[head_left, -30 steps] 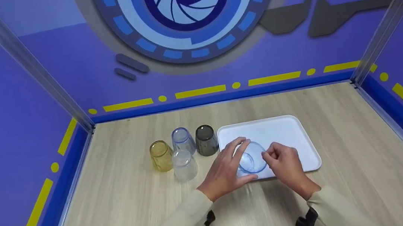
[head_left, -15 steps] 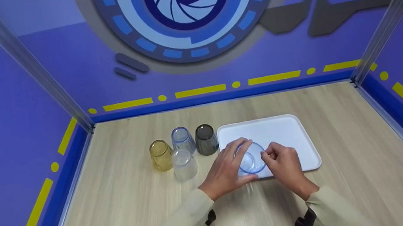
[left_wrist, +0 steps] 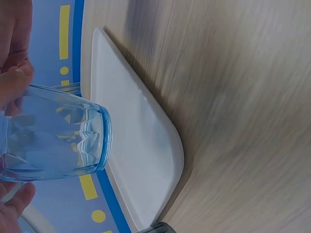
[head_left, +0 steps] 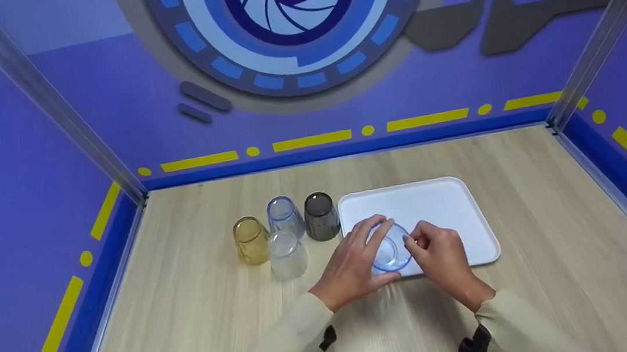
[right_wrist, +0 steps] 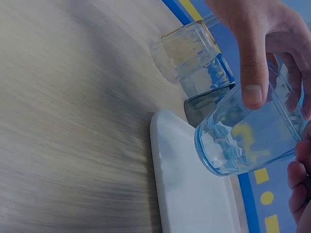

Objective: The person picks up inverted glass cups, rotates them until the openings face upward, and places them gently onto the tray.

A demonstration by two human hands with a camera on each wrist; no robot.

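Observation:
A blue-tinted drinking glass (head_left: 394, 254) is held mouth up above the near part of a white tray (head_left: 429, 199). Both wrist views show a gap between the thick base of the glass and the tray. My left hand (head_left: 352, 262) grips its left side, thumb in front and fingers behind. On the right of the rim, my right hand (head_left: 443, 253) pinches the glass between thumb and fingertips, its other fingers curled. In the right wrist view the left thumb (right_wrist: 253, 82) lies along the wall of the glass.
Left of the tray several glasses stand upside down: an amber glass (head_left: 251, 244), a blue-rimmed glass (head_left: 284, 217), a clear glass (head_left: 287, 257) and a dark grey glass (head_left: 321, 219) close by the tray's edge. Printed panels (head_left: 306, 107) wall the wooden table (head_left: 199, 304).
The right hand has shifted slightly left along with the rim of the glass, which now leans less. The left hand has barely moved. The other glasses and the tray stay put.

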